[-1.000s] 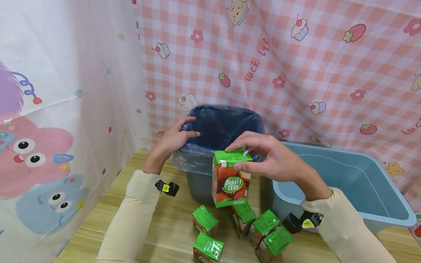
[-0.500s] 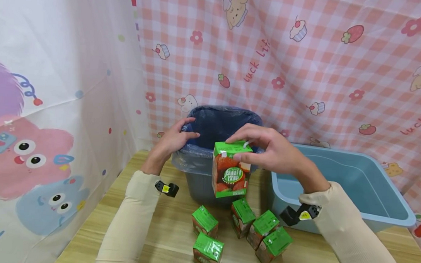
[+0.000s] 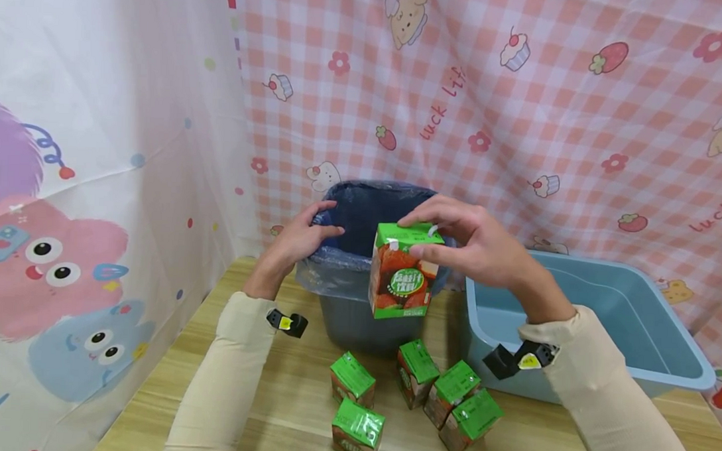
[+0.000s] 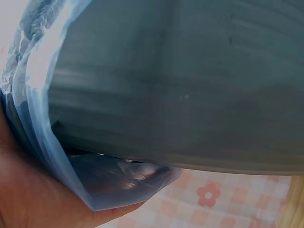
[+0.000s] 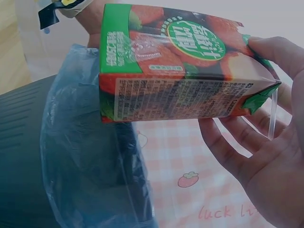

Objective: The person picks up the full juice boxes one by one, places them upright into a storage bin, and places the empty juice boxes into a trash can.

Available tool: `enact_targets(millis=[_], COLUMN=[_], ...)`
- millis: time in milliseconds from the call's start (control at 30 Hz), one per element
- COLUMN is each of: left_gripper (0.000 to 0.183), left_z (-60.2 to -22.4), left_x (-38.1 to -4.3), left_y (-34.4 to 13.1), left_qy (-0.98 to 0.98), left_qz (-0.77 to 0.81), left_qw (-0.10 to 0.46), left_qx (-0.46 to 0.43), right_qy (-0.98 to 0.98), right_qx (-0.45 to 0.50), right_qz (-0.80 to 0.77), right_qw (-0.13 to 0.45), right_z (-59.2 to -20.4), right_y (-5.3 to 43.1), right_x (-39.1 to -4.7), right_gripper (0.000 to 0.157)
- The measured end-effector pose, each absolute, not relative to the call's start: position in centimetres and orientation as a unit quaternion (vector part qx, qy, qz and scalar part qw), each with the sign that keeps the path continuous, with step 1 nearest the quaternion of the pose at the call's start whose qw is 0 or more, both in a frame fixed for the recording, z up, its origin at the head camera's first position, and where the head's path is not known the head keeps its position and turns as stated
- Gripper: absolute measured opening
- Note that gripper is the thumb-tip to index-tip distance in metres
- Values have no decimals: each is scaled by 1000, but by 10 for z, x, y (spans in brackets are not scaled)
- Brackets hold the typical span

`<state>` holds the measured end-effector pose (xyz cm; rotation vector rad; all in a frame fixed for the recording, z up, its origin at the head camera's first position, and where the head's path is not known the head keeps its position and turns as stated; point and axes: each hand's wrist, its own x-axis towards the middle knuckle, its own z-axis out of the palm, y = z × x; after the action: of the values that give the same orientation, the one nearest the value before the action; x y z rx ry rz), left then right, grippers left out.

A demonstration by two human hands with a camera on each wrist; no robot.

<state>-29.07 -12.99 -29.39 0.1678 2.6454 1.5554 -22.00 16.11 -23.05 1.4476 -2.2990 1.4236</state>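
In the head view my right hand (image 3: 480, 241) pinches a strawberry juice box (image 3: 402, 280) near its green top, fingers on the far side and thumb in front. The box hangs upright in front of the trash bin (image 3: 360, 322), its base below the rim. A white bent straw sticks up from its top; the right wrist view shows the juice box (image 5: 175, 52) side-on, thumb and fingers around its top end. My left hand (image 3: 301, 242) holds the bin's left rim over the blue plastic liner (image 3: 335, 278). The left wrist view shows the liner's folded edge (image 4: 42, 114) against that hand.
Several more juice boxes (image 3: 417, 370) stand on the wooden table (image 3: 290, 382) in front of the bin. A light blue plastic tub (image 3: 620, 314) sits at the right. Patterned curtains (image 3: 354, 86) hang behind and at the left.
My right hand has raised the juice box, from just above the standing boxes to higher in front of the bin. The left hand has stayed on the rim.
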Motion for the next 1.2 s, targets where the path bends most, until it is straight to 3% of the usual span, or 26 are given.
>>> enact_targets(millis=[600,1200], left_gripper=[62,61], left_z=[-293,-295], left_x=[-292,-291], left_y=[-130,-130], left_qy=[857,859], left_qz=[511,507], left_qw=[38,34], left_qx=[57,55], right_qy=[-752,-771], right_qx=[422,350], right_qz=[491,517], right_qw=[123,129], right_z=[-220,-221], right_y=[167,166], right_x=[-231,-237], right_gripper=[33,33])
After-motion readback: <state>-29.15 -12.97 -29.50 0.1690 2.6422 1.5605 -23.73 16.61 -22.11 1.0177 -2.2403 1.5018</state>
